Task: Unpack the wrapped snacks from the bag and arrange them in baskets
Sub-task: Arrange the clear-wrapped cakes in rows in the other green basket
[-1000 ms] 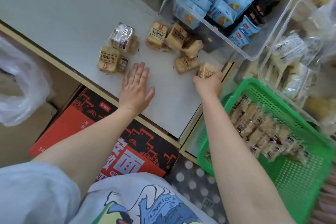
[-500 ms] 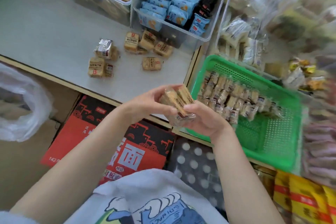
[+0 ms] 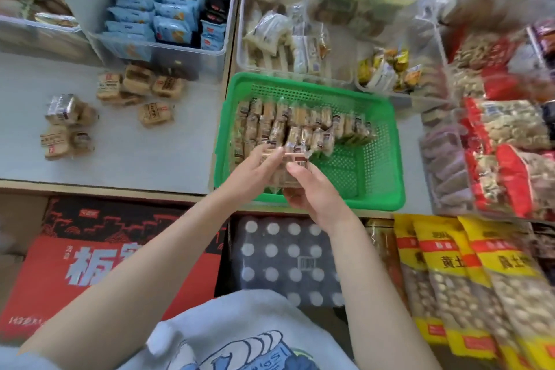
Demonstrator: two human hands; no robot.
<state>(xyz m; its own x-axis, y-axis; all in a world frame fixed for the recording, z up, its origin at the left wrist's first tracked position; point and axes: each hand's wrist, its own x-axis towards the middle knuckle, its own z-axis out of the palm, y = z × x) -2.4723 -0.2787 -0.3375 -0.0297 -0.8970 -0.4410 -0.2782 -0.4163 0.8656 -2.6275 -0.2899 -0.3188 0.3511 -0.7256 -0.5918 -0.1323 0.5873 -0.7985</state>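
A green plastic basket (image 3: 378, 159) sits on the shelf top, its left half filled with rows of clear-wrapped tan snacks (image 3: 288, 126) standing on edge. My left hand (image 3: 255, 171) and my right hand (image 3: 312, 192) together grip a small stack of wrapped snacks (image 3: 295, 161) over the basket's near-left corner, pressed against the rows. Several more wrapped snacks (image 3: 136, 87) lie loose on the grey shelf top (image 3: 135, 159) to the left, with another small group (image 3: 64, 129) farther left.
A clear bin of blue snack packs (image 3: 162, 15) stands behind the loose snacks. Clear bins of other sweets (image 3: 285, 36) line the back. Bags of nuts (image 3: 507, 156) crowd the right. Below the shelf are a red carton (image 3: 90, 264), a shrink-wrapped bottle pack (image 3: 285, 258) and yellow bags (image 3: 450, 279).
My right hand picked a snack off the shelf top, both hands closed on the stack in front of me, then carried it right into the green basket. The view swung right.
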